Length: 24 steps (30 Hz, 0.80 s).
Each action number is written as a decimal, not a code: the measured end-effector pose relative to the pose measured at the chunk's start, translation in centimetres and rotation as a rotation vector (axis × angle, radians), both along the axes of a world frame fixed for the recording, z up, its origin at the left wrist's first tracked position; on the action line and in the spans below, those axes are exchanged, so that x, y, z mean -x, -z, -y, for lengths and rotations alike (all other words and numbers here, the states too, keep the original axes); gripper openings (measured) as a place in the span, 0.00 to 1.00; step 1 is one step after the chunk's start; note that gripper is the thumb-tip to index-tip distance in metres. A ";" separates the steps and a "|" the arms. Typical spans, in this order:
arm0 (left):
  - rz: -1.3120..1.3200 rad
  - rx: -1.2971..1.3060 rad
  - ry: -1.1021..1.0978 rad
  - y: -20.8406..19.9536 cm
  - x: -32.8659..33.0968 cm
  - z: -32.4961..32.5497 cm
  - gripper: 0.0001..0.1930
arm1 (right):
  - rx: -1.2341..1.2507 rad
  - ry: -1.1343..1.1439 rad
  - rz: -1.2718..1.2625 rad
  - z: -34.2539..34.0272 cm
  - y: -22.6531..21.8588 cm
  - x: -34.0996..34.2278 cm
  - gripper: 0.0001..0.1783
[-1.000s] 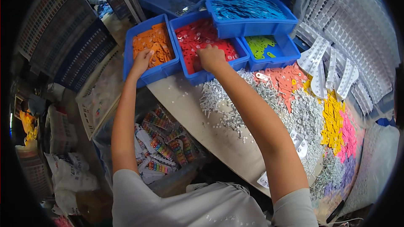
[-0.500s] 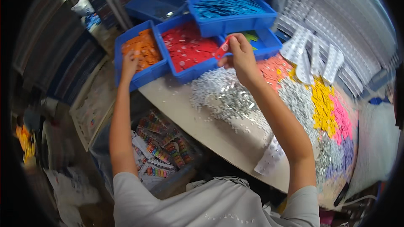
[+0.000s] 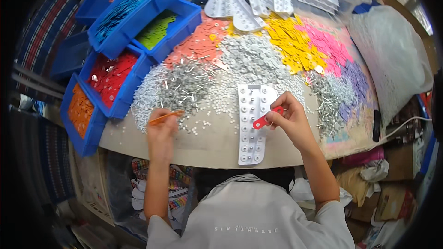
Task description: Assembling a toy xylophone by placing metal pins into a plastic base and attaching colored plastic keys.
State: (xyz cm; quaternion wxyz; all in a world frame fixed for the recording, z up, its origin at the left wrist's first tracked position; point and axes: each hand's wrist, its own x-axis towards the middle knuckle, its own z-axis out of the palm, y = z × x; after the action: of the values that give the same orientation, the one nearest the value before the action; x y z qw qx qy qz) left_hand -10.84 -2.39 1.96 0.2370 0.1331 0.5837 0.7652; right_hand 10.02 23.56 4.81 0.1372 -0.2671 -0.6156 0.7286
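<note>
The long white plastic base point(image 3: 251, 134) has silvery pins point(image 3: 250, 148) in place, no coloured strip seated; at its three o'clock the nearly closed right hand point(image 3: 291, 119) pinches a rounded red plastic strip point(image 3: 261, 122), at nine the curled left hand point(image 3: 160, 132) an orange plastic strip point(image 3: 165, 117)

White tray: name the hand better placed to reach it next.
Likely the right hand: its red piece is over the tray; the left hand, with an orange piece, is farther off.
</note>
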 end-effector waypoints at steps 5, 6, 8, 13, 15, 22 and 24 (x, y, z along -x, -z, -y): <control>0.020 0.084 0.283 -0.2 -2.3 -5.6 0.08 | -0.131 0.060 -0.027 -0.8 2.1 0.4 0.12; -0.017 0.086 0.329 0.1 -2.0 -6.2 0.10 | -0.356 0.074 0.021 -0.8 1.9 1.1 0.09; -0.039 0.150 0.329 -0.8 -1.9 -7.7 0.10 | -0.614 0.118 0.067 -0.5 1.9 2.6 0.04; -0.128 0.272 0.353 -1.4 -1.2 -10.7 0.08 | -0.795 0.112 0.090 -1.1 4.1 4.4 0.06; -0.119 0.256 0.358 -1.2 -1.0 -11.4 0.09 | -0.734 0.098 0.127 -1.2 4.5 4.7 0.06; -0.325 0.288 0.424 1.4 0.8 -14.0 0.09 | -1.112 0.113 0.231 -0.9 5.0 4.5 0.08; -0.537 0.337 0.431 1.7 1.2 -15.0 0.08 | -1.143 0.091 0.303 -1.0 5.0 4.3 0.15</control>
State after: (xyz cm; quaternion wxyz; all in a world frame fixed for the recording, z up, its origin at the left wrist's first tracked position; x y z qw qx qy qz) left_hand -12.07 12.58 0.21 0.2496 0.4077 0.7013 0.5289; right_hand 5.69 24.57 -0.15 0.2008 -0.2781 -0.9111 0.2284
